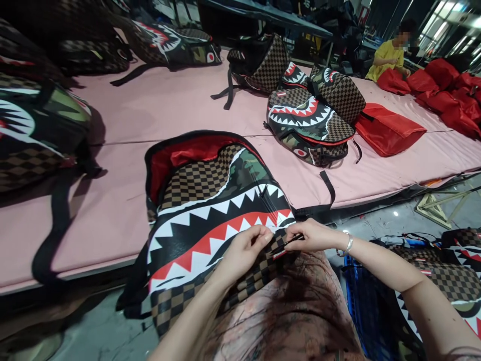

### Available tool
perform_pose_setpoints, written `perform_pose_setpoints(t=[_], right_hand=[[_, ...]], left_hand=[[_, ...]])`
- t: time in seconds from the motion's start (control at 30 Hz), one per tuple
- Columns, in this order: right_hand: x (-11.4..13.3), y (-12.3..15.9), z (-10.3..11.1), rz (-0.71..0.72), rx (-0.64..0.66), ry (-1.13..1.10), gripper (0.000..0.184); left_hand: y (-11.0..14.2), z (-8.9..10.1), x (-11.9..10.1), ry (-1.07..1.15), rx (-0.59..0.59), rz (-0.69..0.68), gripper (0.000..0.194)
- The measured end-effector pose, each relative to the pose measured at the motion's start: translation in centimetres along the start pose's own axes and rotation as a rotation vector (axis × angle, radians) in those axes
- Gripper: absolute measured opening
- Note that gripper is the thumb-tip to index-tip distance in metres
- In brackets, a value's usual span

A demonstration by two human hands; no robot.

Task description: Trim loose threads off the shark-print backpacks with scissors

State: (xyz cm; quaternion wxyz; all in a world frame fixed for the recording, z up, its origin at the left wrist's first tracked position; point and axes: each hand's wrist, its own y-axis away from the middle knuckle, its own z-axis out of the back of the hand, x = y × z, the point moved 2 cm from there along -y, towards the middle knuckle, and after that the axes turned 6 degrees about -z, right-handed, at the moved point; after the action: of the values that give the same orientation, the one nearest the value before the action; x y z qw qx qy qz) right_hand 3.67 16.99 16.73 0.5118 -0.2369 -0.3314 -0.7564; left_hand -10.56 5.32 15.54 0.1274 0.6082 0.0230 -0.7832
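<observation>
A backpack with a brown check, camouflage and a shark-mouth print lies at the near table edge and over my lap. Its top gapes, showing red lining. My left hand is closed in a pinch at the bag's lower right part; what its fingertips hold, if anything, is too small to make out. Close beside it, my right hand grips a small black pointed tool, which looks like thread snips. The tool's tip points left over the checked fabric, near a small red-and-white label.
On the pink table lie more shark-print backpacks, a red pouch and a pile of red pouches. More bags sit by a blue crate at my right. A person in yellow works far off.
</observation>
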Motion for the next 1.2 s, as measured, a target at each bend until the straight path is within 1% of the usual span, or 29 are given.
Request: perform_pose_setpoints(t=[0.07, 0.1, 0.17, 0.23, 0.27, 0.33, 0.4, 0.47, 0.53, 0.63, 0.77, 0.83, 1.03, 1.2], right_hand=[[-0.5, 0.5, 0.6, -0.012, -0.035, -0.046, 0.017], [-0.9, 0.8, 1.0, -0.024, -0.049, -0.072, 0.018], [-1.8, 1.5, 1.6, -0.056, -0.069, -0.12, 0.019], [-2.6, 2.0, 2.0, -0.083, -0.076, -0.147, 0.018], [-2.9, 2.3, 2.1, -0.097, -0.082, -0.146, 0.018], [-3.2, 2.6, 2.2, -0.112, -0.085, -0.13, 0.019], [-3.2, 2.6, 2.2, -0.11, -0.074, -0.114, 0.02], [-2.9, 2.4, 2.1, -0.092, -0.047, -0.097, 0.021], [-2.7, 2.1, 1.9, -0.073, -0.021, -0.06, 0.021], [-2.3, 1.5, 1.7, -0.06, 0.005, -0.008, 0.021], [-1.7, 1.0, 1.5, -0.06, 0.018, 0.012, 0.021], [-1.3, 0.9, 1.4, -0.059, 0.027, 0.011, 0.02], [-0.7, 0.9, 1.1, -0.063, 0.032, 0.002, 0.019], [-0.8, 1.0, 0.9, -0.039, 0.012, 0.001, 0.021]], left_hand=[[0.7, 0.7, -0.2, 0.107, -0.057, -0.007, 0.031], [1.1, 0.9, -0.2, 0.137, -0.053, -0.015, 0.033], [1.5, 1.2, -0.2, 0.128, 0.008, -0.057, 0.037], [1.7, 1.3, 0.1, 0.078, 0.071, -0.129, 0.028], [1.7, 1.3, 0.4, 0.038, 0.068, -0.161, 0.026], [1.7, 1.2, 1.4, -0.068, -0.014, -0.183, 0.034], [1.8, 1.1, 2.5, -0.171, -0.102, -0.154, 0.027], [1.9, 0.6, 3.5, -0.246, -0.131, -0.128, 0.027], [2.0, 0.0, 3.9, -0.295, -0.125, -0.13, 0.026], [1.9, -0.8, 3.5, -0.35, -0.141, -0.139, 0.022], [1.3, -1.5, 2.0, -0.393, -0.069, -0.17, 0.022], [1.2, -1.6, 1.6, -0.39, -0.06, -0.198, 0.022], [1.0, -1.5, 2.0, -0.309, -0.087, -0.213, 0.019], [1.0, -1.5, 2.1, -0.303, -0.072, -0.185, 0.019]])
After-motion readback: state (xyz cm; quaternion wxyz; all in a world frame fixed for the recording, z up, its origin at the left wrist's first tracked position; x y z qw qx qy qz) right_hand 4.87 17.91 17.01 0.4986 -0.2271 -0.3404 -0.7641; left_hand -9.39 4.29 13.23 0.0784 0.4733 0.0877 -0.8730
